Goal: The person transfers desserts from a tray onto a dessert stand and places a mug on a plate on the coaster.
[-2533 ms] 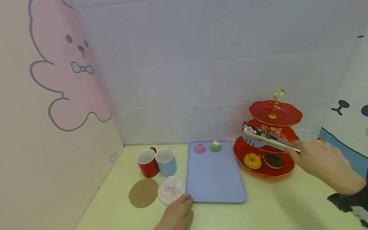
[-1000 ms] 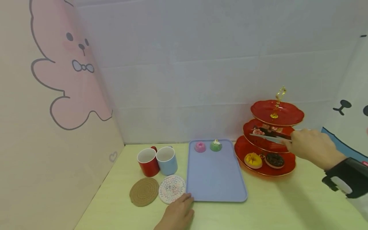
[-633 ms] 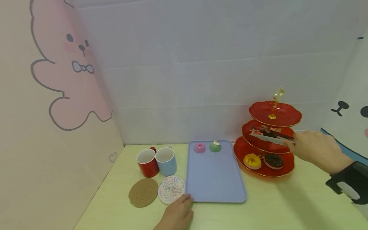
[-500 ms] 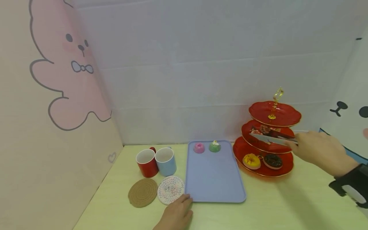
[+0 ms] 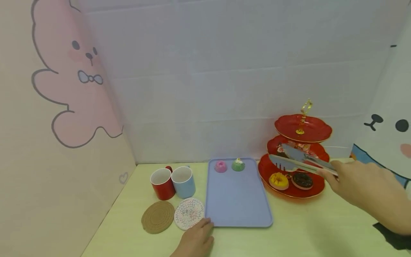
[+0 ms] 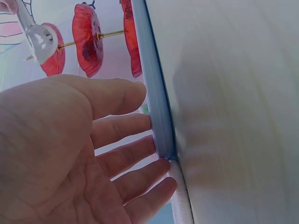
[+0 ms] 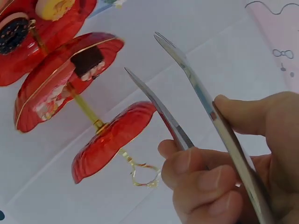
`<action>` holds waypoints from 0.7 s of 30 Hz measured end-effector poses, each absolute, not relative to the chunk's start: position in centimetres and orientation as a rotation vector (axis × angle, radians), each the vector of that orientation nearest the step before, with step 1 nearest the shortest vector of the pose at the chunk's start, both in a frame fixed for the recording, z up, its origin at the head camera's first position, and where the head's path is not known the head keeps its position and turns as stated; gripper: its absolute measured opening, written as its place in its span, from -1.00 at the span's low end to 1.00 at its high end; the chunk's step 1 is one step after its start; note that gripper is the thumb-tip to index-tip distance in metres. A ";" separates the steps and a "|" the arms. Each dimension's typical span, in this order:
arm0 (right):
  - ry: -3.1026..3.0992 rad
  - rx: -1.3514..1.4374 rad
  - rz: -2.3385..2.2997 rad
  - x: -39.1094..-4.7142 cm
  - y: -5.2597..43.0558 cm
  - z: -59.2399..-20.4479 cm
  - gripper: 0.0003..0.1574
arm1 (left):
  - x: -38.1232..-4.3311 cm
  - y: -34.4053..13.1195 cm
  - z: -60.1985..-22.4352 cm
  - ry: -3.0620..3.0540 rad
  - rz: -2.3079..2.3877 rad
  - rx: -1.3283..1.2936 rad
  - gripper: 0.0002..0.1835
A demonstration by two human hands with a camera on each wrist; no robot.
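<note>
My right hand [image 5: 366, 182] grips metal tongs [image 7: 208, 105], thumb on one arm and curled fingers on the other. The tongs' arms are spread, with nothing between their tips. They are in front of the middle tier of a red three-tier stand [image 5: 316, 130]. A chocolate cake piece with pink and white topping [image 7: 88, 63] sits on that tier's edge, beside a pink cake piece [image 7: 50, 100]. My left hand [image 5: 195, 239] has relaxed, nearly straight fingers [image 6: 124, 128] touching the near left corner of a blue tray [image 5: 237, 200].
On the bottom tier lie a yellow doughnut [image 5: 278, 181] and a chocolate doughnut [image 5: 302, 180]. A pink sweet [image 5: 221, 166] and a green one [image 5: 238, 165] sit at the tray's back. Left of it are a red mug [image 5: 163, 185], a blue mug [image 5: 184, 184], a brown coaster [image 5: 158, 217] and a patterned coaster [image 5: 189, 213].
The tongs carried the chocolate cake piece onto the middle tier, then spread and let it go. They have drawn back toward me. My left hand stays at the tray's corner.
</note>
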State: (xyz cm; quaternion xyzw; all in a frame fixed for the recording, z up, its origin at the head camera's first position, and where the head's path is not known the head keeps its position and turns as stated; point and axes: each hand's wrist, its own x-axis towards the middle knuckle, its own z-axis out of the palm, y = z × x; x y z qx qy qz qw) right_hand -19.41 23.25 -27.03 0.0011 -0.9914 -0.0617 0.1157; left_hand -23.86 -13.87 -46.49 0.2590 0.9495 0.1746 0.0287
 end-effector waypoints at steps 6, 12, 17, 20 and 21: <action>-2.893 0.061 -0.066 -18.8 19.7 -29.3 -0.38 | -23.9 -13.9 -46.7 2.922 0.552 0.809 -0.57; -2.868 0.102 0.039 -21.6 17.5 -31.8 -0.50 | -24.5 -13.9 -46.8 2.930 0.567 0.816 -0.57; -2.799 0.154 0.088 -25.1 16.5 -35.0 -0.51 | -24.6 -14.1 -47.1 2.978 0.491 0.865 -0.58; -2.806 0.143 0.128 -27.0 16.1 -36.8 -0.50 | -24.5 -14.0 -47.4 2.990 0.444 0.873 -0.58; -2.812 0.136 0.147 -27.6 15.9 -37.2 -0.51 | -24.5 -13.9 -47.5 2.976 0.434 0.861 -0.58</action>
